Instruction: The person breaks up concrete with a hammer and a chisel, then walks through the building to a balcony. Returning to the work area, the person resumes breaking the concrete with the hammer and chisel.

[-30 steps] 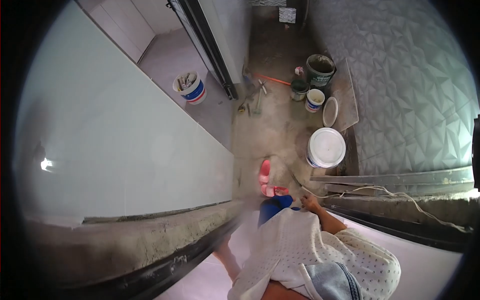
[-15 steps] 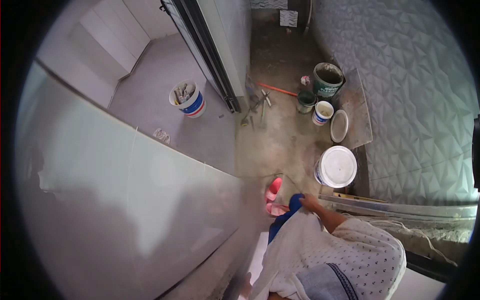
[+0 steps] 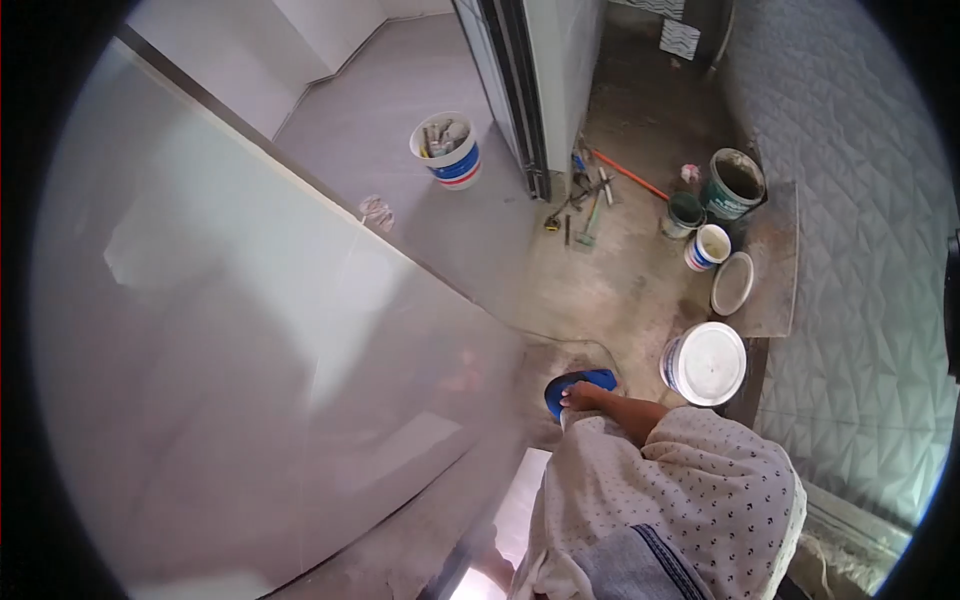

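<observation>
My right hand [image 3: 581, 397] is closed at the hem of the patterned shirt [image 3: 690, 490], against a blue thing [image 3: 601, 379] that looks like cloth. What its fingers hold, if anything, is too small to make out. Low in the view, my left hand [image 3: 494, 563] is a blurred shape beside the smooth pale wall panel [image 3: 330, 400], and its fingers cannot be made out.
A lidded white bucket [image 3: 712, 364] stands to the right, with open buckets [image 3: 735, 186] and a loose lid [image 3: 732, 284] beyond. Hand tools [image 3: 587, 234] lie by the door frame [image 3: 518, 100]. Through the doorway stands a bucket of tools [image 3: 446, 152].
The view has shifted, so floor objects appear farther right. My right hand has moved slightly left in view, and the pink slippers seen before are no longer visible.
</observation>
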`<state>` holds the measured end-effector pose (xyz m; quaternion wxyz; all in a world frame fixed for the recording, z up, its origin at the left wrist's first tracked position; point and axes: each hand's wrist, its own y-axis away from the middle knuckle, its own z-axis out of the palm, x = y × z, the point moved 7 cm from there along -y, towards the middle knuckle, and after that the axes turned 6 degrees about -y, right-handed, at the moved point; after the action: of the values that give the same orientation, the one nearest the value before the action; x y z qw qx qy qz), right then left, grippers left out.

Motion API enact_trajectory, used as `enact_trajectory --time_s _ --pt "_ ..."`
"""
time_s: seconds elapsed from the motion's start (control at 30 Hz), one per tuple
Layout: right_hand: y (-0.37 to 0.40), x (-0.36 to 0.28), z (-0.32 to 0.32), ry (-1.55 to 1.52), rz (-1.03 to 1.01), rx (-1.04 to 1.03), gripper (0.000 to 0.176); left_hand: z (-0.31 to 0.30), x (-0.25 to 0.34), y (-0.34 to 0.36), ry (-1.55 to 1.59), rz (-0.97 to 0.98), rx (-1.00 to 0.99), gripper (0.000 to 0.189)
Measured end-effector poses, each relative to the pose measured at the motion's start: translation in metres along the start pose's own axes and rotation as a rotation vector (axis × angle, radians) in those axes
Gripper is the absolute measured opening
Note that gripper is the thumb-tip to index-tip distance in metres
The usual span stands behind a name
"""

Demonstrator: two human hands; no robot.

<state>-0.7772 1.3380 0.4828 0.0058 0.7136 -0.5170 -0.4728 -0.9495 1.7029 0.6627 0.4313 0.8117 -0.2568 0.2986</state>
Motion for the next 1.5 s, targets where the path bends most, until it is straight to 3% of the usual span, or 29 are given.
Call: enact_trajectory --time_s 0.07,0.1,0.2,0.27,0.37,0.47,0.63,0.77,0.87,0.9,1.0,1.03,1.1,1.13,1.17,1.2,1.33,1.4,1.43,1.5 --pt "0.011 0.017 -0.002 -0.296 0.195 0.146 0.042 0.006 -0.012 0.002 -0.028 -0.039 -0.022 0.040" --pt "0.013 0.021 -0.001 -0.224 0.314 0.187 0.043 0.010 -0.018 0.001 -0.044 -0.061 -0.039 0.039" --pt "0.058 0.014 -0.049 -0.340 0.316 0.152 0.045 0.037 -0.030 -0.005 -0.111 -0.110 -0.139 0.038" --pt "0.093 0.011 -0.084 -0.432 0.357 0.222 0.046 0.061 -0.031 -0.014 -0.182 -0.124 -0.233 0.037" --pt "0.125 0.062 -0.094 -0.627 0.435 0.405 0.047 0.120 -0.025 -0.029 -0.325 -0.129 -0.431 0.036" --pt "0.175 0.081 -0.132 -0.585 0.571 0.635 0.048 0.191 0.000 -0.045 -0.445 -0.077 -0.610 0.035" --pt "0.224 0.147 -0.146 -0.678 0.728 0.710 0.050 0.315 0.085 -0.085 -0.517 0.070 -0.718 0.035" --pt "0.233 0.234 -0.128 -0.886 0.736 0.727 0.050 0.416 0.153 -0.098 -0.538 0.133 -0.743 0.035" --pt "0.241 0.322 -0.125 -1.089 0.760 0.888 0.047 0.492 0.173 -0.083 -0.642 0.165 -0.799 0.035" --pt "0.254 0.326 -0.147 -1.030 0.871 0.773 0.044 0.510 0.168 -0.068 -0.710 0.184 -0.825 0.036" --pt "0.264 0.341 -0.183 -1.282 0.792 0.772 0.040 0.569 0.160 -0.027 -0.874 0.280 -0.935 0.039" --pt "0.272 0.344 -0.198 -1.213 0.753 0.743 0.040 0.585 0.161 -0.021 -0.931 0.337 -0.970 0.041" --pt "0.266 0.378 -0.191 -1.115 0.630 0.697 0.041 0.618 0.182 -0.020 -0.939 0.466 -0.913 0.045" --pt "0.265 0.379 -0.207 -1.151 0.558 0.756 0.041 0.621 0.223 0.001 -0.996 0.597 -0.705 0.043" --pt "0.264 0.403 -0.197 -1.075 0.684 0.842 0.041 0.635 0.250 0.010 -0.874 0.538 -0.683 0.043" --pt "0.234 0.452 -0.152 -1.452 0.540 0.772 0.044 0.651 0.262 0.005 -0.822 0.624 -0.668 0.044" --pt "0.256 0.448 -0.218 -1.249 0.663 0.687 0.045 0.688 0.318 0.003 -0.820 0.489 -0.688 0.051" --pt "0.245 0.449 -0.236 -1.138 0.632 0.644 0.045 0.713 0.315 -0.016 -0.975 0.621 -0.681 0.060" --pt "0.241 0.450 -0.245 -1.092 0.621 0.622 0.045 0.733 0.303 -0.012 -1.059 0.689 -0.720 0.064" --pt "0.243 0.447 -0.262 -1.044 0.649 0.581 0.046 0.757 0.297 -0.020 -1.178 0.583 -0.952 0.075"
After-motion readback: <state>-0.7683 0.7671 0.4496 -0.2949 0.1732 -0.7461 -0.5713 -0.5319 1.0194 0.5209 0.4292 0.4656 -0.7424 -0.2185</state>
